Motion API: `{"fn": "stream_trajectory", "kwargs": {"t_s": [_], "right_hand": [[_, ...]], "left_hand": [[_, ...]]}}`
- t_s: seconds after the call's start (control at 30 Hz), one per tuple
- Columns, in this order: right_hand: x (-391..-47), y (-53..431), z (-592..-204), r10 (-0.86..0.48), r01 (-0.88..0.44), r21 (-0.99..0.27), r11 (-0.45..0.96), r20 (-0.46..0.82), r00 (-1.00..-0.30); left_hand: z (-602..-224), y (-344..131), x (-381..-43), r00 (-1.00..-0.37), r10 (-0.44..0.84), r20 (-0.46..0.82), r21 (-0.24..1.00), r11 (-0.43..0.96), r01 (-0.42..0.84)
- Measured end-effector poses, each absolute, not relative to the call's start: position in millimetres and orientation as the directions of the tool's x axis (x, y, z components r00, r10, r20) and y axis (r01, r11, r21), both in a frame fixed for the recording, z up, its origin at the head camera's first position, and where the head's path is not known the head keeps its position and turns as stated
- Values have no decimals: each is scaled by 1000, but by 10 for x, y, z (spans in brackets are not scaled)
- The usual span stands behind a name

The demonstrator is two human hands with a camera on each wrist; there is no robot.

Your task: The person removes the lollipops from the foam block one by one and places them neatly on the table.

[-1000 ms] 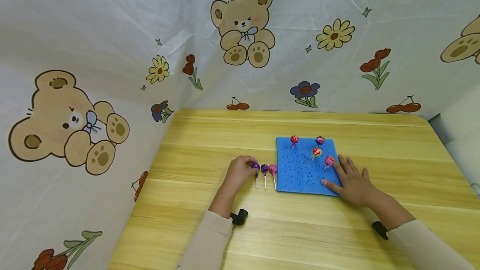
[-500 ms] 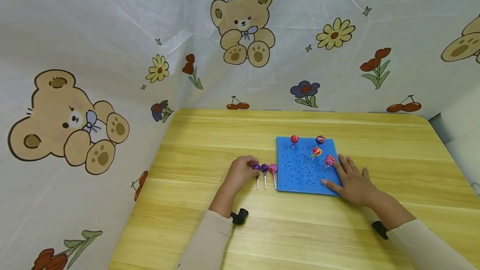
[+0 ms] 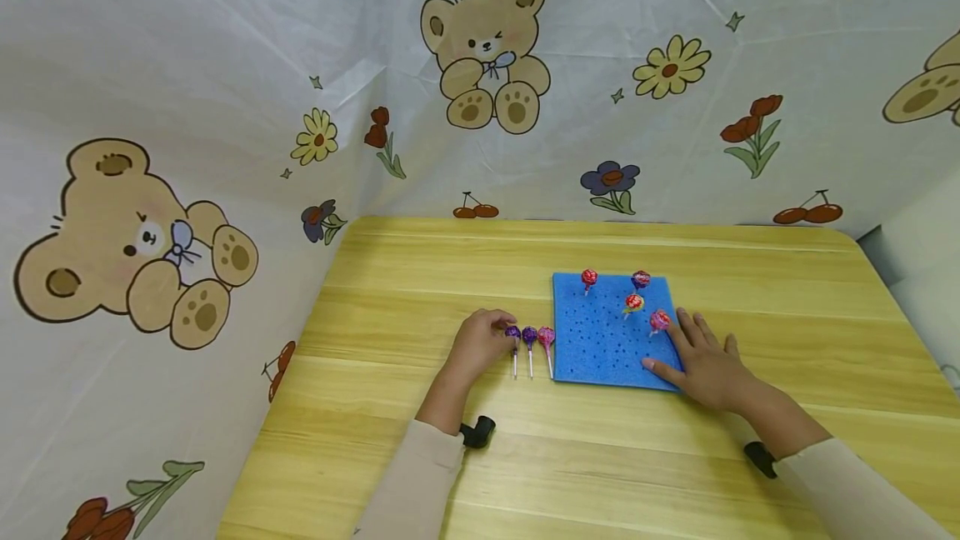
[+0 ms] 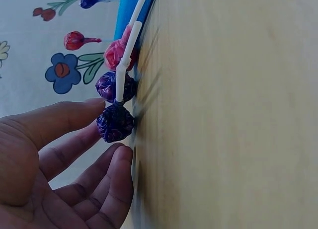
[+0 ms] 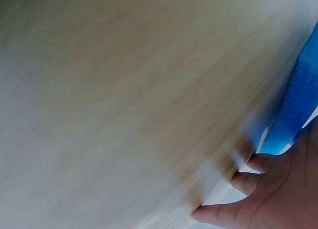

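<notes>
In the head view, my left hand (image 3: 480, 343) has its thumb and index finger at the head of a purple lollipop (image 4: 115, 122), pinching it. Its white stick points toward the near side of the table. Beside it on the right lie a second purple lollipop (image 3: 529, 337) and a pink lollipop (image 3: 547, 338), in a row. My right hand (image 3: 708, 369) lies spread at the right edge of a blue foam board (image 3: 592, 357), thumb over its near right corner. Standing in the board are a red lollipop (image 3: 588, 278), a dark purple one (image 3: 641, 280), a red-yellow one (image 3: 633, 303) and a pink-red one (image 3: 660, 322).
Many small holes dot the foam board. Underneath is a wooden table (image 3: 600, 465), its far edge against a white cloth (image 3: 570, 157) printed with bears and flowers. A black wrist mount (image 3: 477, 432) sits at the left wrist, close over the table.
The leftmost purple lollipop has shifted slightly to the right at the left hand's fingers. The right hand and the board have stayed where they were.
</notes>
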State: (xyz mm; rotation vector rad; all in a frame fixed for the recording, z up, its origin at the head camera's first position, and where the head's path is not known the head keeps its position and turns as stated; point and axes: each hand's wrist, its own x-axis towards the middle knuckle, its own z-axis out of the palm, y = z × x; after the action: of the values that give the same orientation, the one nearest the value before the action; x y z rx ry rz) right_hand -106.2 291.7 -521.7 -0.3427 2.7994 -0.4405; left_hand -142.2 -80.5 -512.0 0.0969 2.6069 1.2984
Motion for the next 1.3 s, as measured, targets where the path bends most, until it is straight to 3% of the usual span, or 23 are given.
{"fn": "stream_trajectory", "kwargs": {"t_s": [0.33,1.0,1.3], "right_hand": [[-1056,2937,-5255,-271,-187,-349,918,-209,-940],[-1047,2898,-5197,-268,-181,-331,926,-242,-932],[-1057,2903,-5196,-265,-184,-321,929,-227,-937]], "left_hand": [[-5062,-819,-1424,-986,126,-110,842,539,-25],[-4953,-624,-1388,-985,151,77,903,408,133],[-4947,-454,-1353,-981,181,70,926,354,131]]}}
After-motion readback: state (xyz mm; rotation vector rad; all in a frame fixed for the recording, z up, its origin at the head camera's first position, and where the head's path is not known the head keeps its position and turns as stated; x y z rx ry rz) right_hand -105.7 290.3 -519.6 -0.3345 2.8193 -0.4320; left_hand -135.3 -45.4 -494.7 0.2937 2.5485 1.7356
